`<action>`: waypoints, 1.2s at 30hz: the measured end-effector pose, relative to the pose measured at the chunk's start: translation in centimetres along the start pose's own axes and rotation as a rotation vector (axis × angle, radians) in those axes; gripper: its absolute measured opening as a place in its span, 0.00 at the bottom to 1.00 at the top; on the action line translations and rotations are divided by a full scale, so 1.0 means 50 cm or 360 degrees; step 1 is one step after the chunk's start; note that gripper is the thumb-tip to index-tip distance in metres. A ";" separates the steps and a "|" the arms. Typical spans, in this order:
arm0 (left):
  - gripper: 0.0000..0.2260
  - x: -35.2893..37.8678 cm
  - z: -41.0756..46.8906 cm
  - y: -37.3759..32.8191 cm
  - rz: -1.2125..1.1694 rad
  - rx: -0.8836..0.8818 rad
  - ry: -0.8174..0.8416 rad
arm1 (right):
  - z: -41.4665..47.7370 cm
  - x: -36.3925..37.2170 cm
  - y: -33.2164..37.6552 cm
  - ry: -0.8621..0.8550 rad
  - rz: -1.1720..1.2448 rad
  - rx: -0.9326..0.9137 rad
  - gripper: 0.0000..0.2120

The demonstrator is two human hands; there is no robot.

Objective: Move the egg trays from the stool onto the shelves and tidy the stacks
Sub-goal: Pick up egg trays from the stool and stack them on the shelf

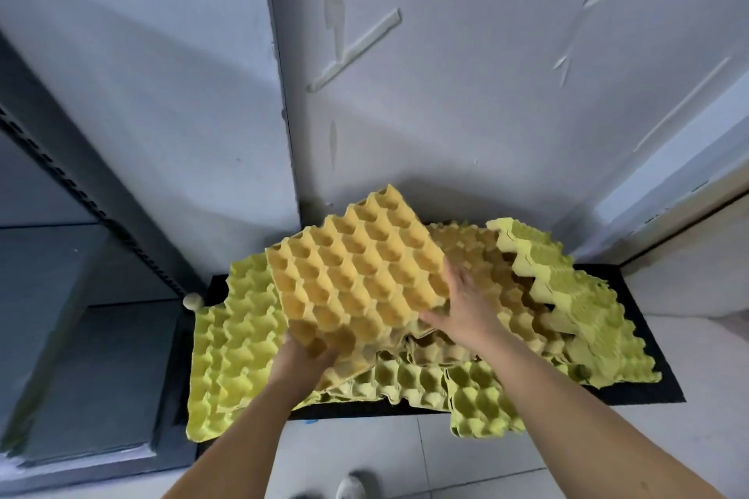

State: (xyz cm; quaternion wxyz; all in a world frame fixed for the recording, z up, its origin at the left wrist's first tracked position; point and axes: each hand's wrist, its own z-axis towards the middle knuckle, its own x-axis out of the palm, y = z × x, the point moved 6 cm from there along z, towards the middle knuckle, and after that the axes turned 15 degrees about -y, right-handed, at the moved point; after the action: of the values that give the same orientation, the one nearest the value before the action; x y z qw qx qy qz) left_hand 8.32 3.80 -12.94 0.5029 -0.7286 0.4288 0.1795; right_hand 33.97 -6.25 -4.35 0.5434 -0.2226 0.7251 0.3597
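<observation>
1. Pale floor [446, 454] tiles are seen nearest, with a shoe [353, 487] at 6 o'clock.
2. Both forearms are stretched toward 12 o'clock. The near corner of an orange tray [356, 267] is gripped by the left hand [302, 363], whose fingers are hidden beneath it. The tray's edge at 4 o'clock is grasped by the right hand [464, 314], with fingers laid on top.
3. The tray is held tilted, with its near corner low and its far corner raised toward 12 o'clock. Whether the low corner touches what lies below cannot be told.
4. Beneath and around it, a loose pile [567, 296] of yellow-green trays is spread over the black stool [648, 389]. Several are slumped at 2 o'clock, and one is hung over the edge at 8 o'clock.
5. The shelves [60, 316] are found at 9 o'clock, just beside the stool. The left hand is judged the nearer, so a leftward swing is called for, with the tray levelled on the way.
6. Farthest off, two white sections of wall [486, 113] are joined at a corner at 12 o'clock.
</observation>
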 end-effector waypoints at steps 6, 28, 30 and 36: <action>0.26 -0.048 -0.011 -0.014 -0.0075 0.0069 -0.0142 | -0.004 -0.025 0.013 -0.0054 0.0154 0.0036 0.49; 0.20 -0.585 -0.371 -0.140 -0.0418 0.0636 -0.1012 | -0.276 -0.398 0.244 -0.0659 0.0767 -0.0418 0.49; 0.19 -0.623 -0.429 -0.139 -0.0464 0.0669 -0.1123 | -0.304 -0.433 0.262 -0.0737 0.0824 -0.0506 0.48; 0.19 -0.747 -0.585 -0.101 -0.0555 0.0700 -0.1404 | -0.400 -0.523 0.353 -0.0898 0.1090 -0.0824 0.35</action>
State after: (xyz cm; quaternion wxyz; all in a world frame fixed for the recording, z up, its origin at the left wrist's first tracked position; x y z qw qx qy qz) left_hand -13.79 -4.89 28.41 0.7994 -0.5215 0.0760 0.2886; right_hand 16.93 -11.95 28.41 0.4962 0.0061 0.4688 0.7308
